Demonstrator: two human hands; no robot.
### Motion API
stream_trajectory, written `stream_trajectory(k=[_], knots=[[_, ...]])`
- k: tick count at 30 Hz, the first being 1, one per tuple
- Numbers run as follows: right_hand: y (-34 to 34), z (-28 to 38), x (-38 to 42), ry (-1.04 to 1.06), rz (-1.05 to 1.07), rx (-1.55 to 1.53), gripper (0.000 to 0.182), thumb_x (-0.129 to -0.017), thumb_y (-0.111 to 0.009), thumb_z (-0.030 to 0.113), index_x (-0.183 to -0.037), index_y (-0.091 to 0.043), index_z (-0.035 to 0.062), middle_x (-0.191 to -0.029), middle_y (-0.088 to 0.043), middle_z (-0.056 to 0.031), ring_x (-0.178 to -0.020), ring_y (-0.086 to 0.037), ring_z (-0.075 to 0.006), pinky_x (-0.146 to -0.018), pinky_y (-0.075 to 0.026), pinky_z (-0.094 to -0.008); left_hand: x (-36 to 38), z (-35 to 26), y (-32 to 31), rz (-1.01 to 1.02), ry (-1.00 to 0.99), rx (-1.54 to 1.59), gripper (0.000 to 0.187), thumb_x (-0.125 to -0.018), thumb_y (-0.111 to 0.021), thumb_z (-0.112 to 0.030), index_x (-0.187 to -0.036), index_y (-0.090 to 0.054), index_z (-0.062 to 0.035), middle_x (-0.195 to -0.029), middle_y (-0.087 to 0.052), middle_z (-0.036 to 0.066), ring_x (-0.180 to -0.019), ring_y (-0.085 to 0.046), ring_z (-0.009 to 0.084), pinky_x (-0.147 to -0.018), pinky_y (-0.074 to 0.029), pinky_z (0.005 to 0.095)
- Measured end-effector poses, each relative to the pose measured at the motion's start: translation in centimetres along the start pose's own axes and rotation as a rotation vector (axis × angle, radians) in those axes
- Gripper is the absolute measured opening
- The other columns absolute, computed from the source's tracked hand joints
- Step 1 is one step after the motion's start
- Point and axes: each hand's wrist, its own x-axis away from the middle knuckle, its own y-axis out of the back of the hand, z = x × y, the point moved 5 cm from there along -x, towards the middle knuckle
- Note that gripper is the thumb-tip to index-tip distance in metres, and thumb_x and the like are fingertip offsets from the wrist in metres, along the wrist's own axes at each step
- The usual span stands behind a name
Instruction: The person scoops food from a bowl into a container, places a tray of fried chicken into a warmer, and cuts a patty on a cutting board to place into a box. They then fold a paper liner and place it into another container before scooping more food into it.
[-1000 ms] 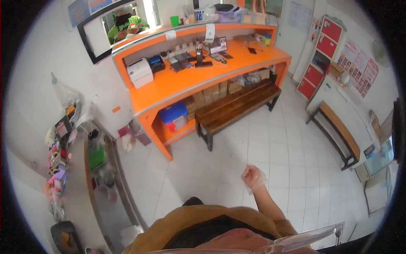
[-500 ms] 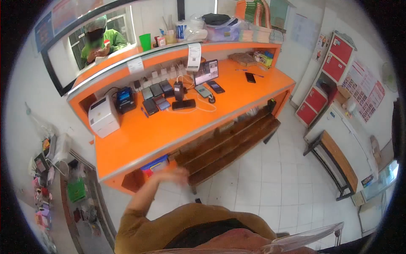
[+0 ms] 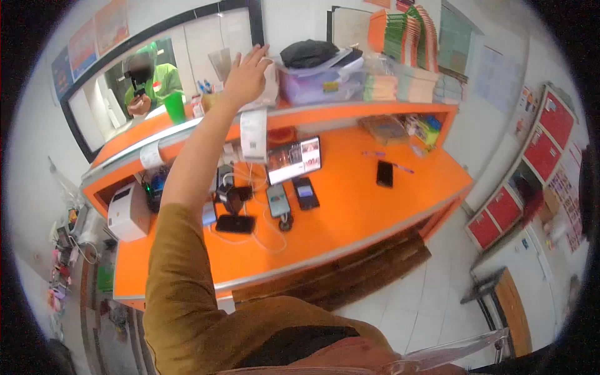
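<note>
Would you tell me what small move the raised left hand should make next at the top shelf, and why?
Probably ease the left hand a little further forward and down onto the items at the back of the orange top shelf. The hand is open, fingers spread, and appears to hold nothing; it hovers beside the clear plastic box. Exactly which item it is nearest to cannot be told.

Mustard-brown long sleeve [image 3: 172,275] on left arm — cuff pushed up near elbow; left hand [image 3: 245,74] bare.
</note>
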Motion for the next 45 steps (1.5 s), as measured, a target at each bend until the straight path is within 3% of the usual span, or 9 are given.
stream_trajectory(k=[4,7,11,27,32,35,41,42,45], knots=[[5.6,-4.0,-16.0,0.437,-0.636,0.172,0.032,-0.082,-0.053,0.030,-0.103,-0.062,0.0082,-0.108,-0.059,-0.0128,-0.104,-0.053,-0.0305,-0.086,-0.042,-0.0433,-4.8,7.0,-8.1,0.314,0.245,-0.040,0.031,-0.074,-0.051,-0.002,-0.103,-0.060,-0.0054,-0.115,-0.056,0.014,-0.111,-0.051,0.0293,-0.094,-0.040,0.0392],[17.6,-2.9,-21.3,0.197,-0.328,-0.222,0.036,-0.079,-0.056,0.031,-0.108,-0.060,0.0097,-0.112,-0.059,-0.0115,-0.113,-0.049,-0.0263,-0.093,-0.039,-0.0387,-3.9,10.0,-11.3,0.658,0.435,-0.049,0.024,-0.074,-0.053,-0.006,-0.096,-0.064,-0.0065,-0.101,-0.063,0.016,-0.098,-0.058,0.0312,-0.086,-0.046,0.0391],[21.4,0.9,-23.4,0.107,0.106,0.365,0.034,-0.080,-0.053,0.029,-0.108,-0.060,0.0104,-0.115,-0.057,-0.0121,-0.114,-0.048,-0.0245,-0.095,-0.038,-0.0364,-1.0,11.7,-14.9,0.820,0.462,-0.009,0.021,-0.073,-0.060,-0.013,-0.092,-0.068,-0.0080,-0.094,-0.064,0.017,-0.090,-0.061,0.0315,-0.079,-0.049,0.0383],[20.0,5.4,-24.8,0.138,0.092,0.382,0.035,-0.082,-0.050,0.029,-0.109,-0.059,0.0096,-0.116,-0.057,-0.0134,-0.113,-0.049,-0.0271,-0.094,-0.038,-0.0384,-0.8,11.6,-14.3,0.171,0.707,-0.071,0.028,-0.080,-0.059,-0.031,-0.088,-0.069,-0.0069,-0.082,-0.065,0.016,-0.079,-0.063,0.0319,-0.073,-0.048,0.0387],[19.9,7.2,-25.1,0.195,0.086,0.398,0.035,-0.082,-0.048,0.029,-0.109,-0.059,0.0094,-0.116,-0.056,-0.0137,-0.113,-0.049,-0.0280,-0.094,-0.039,-0.0390,-1.3,12.5,-7.0,-0.352,0.819,-0.104,0.028,-0.084,-0.055,-0.027,-0.082,-0.066,-0.0018,-0.075,-0.065,0.016,-0.066,-0.064,0.0302,-0.061,-0.049,0.0385],[19.9,10.4,-25.8,0.277,0.055,0.406,0.035,-0.083,-0.048,0.029,-0.109,-0.059,0.0093,-0.117,-0.056,-0.0140,-0.113,-0.049,-0.0285,-0.094,-0.039,-0.0394,1.2,16.4,-4.2,-0.633,0.915,0.184,0.037,-0.085,-0.059,-0.030,-0.096,-0.065,0.0042,-0.088,-0.067,0.017,-0.081,-0.064,0.0200,-0.076,-0.047,0.0286],[18.5,20.8,-25.4,0.580,0.022,0.438,0.035,-0.083,-0.046,0.029,-0.109,-0.059,0.0090,-0.117,-0.056,-0.0144,-0.112,-0.049,-0.0295,-0.093,-0.039,-0.0401,5.9,11.7,8.3,-0.785,1.032,0.685,0.023,-0.091,-0.051,-0.018,-0.092,-0.058,0.0039,-0.083,-0.060,0.007,-0.078,-0.058,0.0150,-0.076,-0.048,0.0283],[17.9,22.8,-24.6,0.642,0.030,0.448,0.035,-0.083,-0.046,0.029,-0.109,-0.059,0.0089,-0.117,-0.056,-0.0145,-0.112,-0.049,-0.0296,-0.093,-0.039,-0.0403,7.3,10.9,11.2,-0.848,0.913,0.722,0.020,-0.086,-0.053,-0.018,-0.076,-0.055,-0.0003,-0.066,-0.052,0.003,-0.059,-0.052,0.0121,-0.056,-0.045,0.0253],[15.7,29.6,-21.5,0.853,0.071,0.498,0.035,-0.084,-0.045,0.029,-0.109,-0.059,0.0088,-0.117,-0.056,-0.0147,-0.112,-0.049,-0.0301,-0.093,-0.039,-0.0406,16.4,8.4,21.3,-0.777,1.145,0.739,0.012,-0.089,-0.054,-0.014,-0.084,-0.052,-0.0031,-0.077,-0.052,0.003,-0.072,-0.052,0.0129,-0.068,-0.046,0.0289]])
